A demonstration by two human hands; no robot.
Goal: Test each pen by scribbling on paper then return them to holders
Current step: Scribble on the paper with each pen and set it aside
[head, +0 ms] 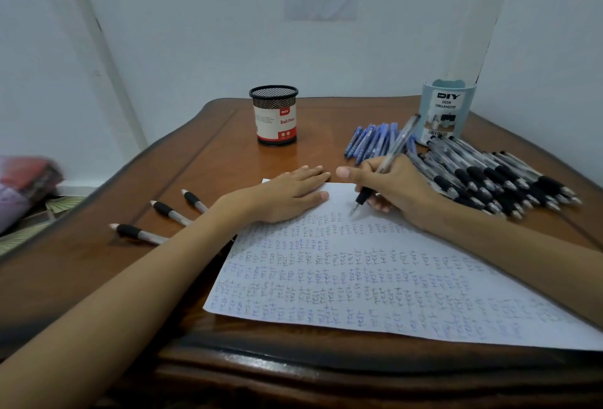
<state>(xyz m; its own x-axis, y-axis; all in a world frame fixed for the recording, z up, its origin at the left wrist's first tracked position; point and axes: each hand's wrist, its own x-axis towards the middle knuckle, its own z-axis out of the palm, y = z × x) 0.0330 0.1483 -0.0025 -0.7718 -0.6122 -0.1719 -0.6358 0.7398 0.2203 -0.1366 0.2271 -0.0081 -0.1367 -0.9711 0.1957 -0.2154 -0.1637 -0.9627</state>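
Head view, looking down onto a brown wooden table (195, 163). Right hand (399, 188) gripping a clear pen (388, 162) by its black grip, fingers curled round the barrel, tip down at the upper part of a white sheet of paper (359, 281); contact between tip and sheet too fine to tell. Left hand (287, 196) open and flat on the sheet's top left corner, fingers straight, pressing it to the wood. Sheet crowded with rows of small handwritten marks in blue and black ink. Just right of the writing hand, a large heap of black-grip pens (489, 177) lying on the table; behind the hand, a smaller bunch of blue pens (370, 141). At the far right, touching both piles, a pale blue desk organizer (445, 108), upright. At the far middle, well apart from the pens, a black mesh cup (274, 115) with a red-and-white label. Left of the left forearm, three loose pens (168, 211) lying side by side on the wood.
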